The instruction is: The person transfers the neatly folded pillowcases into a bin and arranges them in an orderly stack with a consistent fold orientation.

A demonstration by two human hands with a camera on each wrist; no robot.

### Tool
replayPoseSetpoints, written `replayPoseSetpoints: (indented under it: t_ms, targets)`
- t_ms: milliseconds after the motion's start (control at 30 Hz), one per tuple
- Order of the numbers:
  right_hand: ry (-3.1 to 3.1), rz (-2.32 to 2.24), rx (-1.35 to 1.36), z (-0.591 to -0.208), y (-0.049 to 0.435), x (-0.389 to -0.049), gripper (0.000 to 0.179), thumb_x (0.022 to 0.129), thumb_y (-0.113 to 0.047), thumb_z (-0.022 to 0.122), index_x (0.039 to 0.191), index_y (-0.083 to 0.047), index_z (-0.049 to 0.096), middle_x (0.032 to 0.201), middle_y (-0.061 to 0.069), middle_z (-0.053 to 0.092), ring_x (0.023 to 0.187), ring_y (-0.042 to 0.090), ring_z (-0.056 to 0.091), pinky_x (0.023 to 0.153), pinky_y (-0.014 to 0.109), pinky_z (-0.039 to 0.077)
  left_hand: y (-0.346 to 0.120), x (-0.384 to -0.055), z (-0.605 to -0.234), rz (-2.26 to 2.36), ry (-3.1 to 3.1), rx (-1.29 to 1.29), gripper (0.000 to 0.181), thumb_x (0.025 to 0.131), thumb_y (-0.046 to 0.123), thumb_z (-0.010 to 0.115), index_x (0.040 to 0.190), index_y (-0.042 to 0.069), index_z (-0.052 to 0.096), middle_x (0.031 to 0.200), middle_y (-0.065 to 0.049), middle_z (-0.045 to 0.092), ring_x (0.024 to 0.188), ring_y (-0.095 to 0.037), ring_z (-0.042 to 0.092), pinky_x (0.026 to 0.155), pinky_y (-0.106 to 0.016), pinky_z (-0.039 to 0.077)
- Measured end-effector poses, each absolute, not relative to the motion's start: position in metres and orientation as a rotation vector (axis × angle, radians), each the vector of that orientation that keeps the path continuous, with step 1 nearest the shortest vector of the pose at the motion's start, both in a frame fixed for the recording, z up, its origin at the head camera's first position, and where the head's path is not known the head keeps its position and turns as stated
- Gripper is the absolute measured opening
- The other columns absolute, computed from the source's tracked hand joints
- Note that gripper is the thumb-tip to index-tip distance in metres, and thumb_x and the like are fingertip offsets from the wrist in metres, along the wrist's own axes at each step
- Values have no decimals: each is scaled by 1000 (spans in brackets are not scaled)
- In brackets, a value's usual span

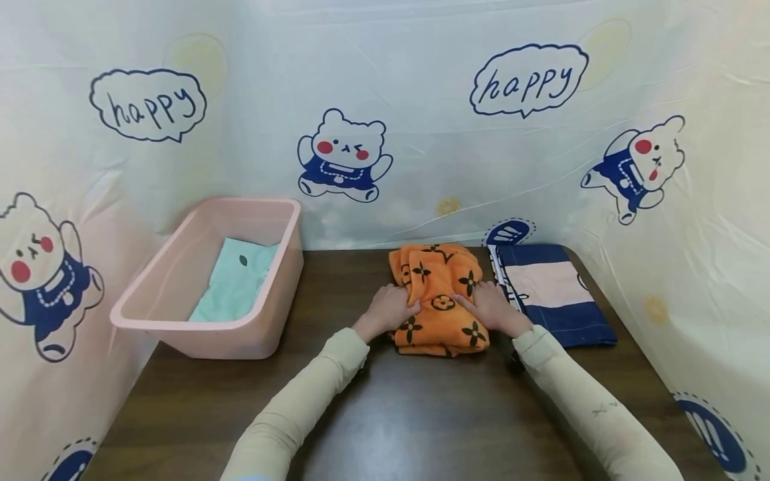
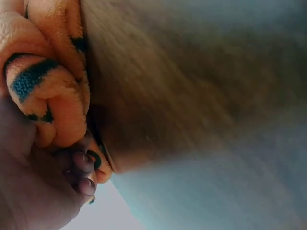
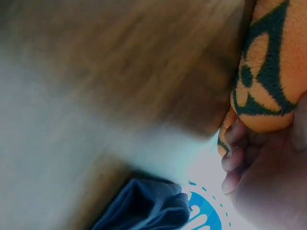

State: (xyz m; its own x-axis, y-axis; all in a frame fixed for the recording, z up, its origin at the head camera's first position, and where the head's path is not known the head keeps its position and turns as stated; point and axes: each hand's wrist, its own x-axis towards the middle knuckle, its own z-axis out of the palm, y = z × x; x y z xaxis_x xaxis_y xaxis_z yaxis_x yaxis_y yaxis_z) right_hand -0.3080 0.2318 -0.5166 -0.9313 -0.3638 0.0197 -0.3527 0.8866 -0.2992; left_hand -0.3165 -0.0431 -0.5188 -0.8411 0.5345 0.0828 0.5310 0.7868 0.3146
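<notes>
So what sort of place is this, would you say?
Probably a small screened-off indoor work corner, perhaps set up for handling laundry: patterned sheeting surrounds a dark wood-look table, which holds a pink tub and a folded orange cloth. Whether it's a home or studio, I can't tell.

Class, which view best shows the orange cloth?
The head view: the folded orange cloth shows there almost whole. The left wrist view gives only folds at its left edge, the right wrist view only a patterned part at its right edge.
</notes>
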Motion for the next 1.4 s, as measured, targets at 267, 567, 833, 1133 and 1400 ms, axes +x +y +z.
replayPoseSetpoints:
  t_ms: [267,567,833,1133,1400]
  targets:
    - [3007,-561,-581,-518,234,-304,61,105,-55,42,69,-7,54,75,8,51,71,27,43,69,37,30,-44,-311,-516,547,2978,910,55,106,35,48,54,17,41,46,5,30,41,-14,29,47,-27,27]
    - [2965,-687,-618,-517,228,-306,52,105,-53,45,118,-7,64,95,4,64,89,27,52,79,42,37,-55,-306,-515,667,3003,909,59,105,34,48,49,18,38,43,8,26,36,-11,26,40,-24,23]
    - [2989,-661,-604,-513,225,-304,49,104,-56,45,97,-11,64,74,2,52,71,23,46,67,36,33,-56,-298,-504,577,3124,847,62,105,39,50,47,17,40,44,4,31,42,-18,34,48,-29,28]
    - [3052,-605,-598,-504,213,-298,52,102,-59,46,98,-11,65,80,3,55,79,25,49,72,37,34,-60,-292,-498,426,3235,768,62,104,42,52,49,17,39,48,2,34,49,-20,36,57,-31,29]
    - [3060,-582,-629,-503,207,-295,55,102,-59,47,106,-8,65,95,8,61,87,27,52,77,39,36,-65,-285,-496,385,3263,654,55,104,44,52,58,16,42,57,0,42,57,-20,38,63,-32,26]
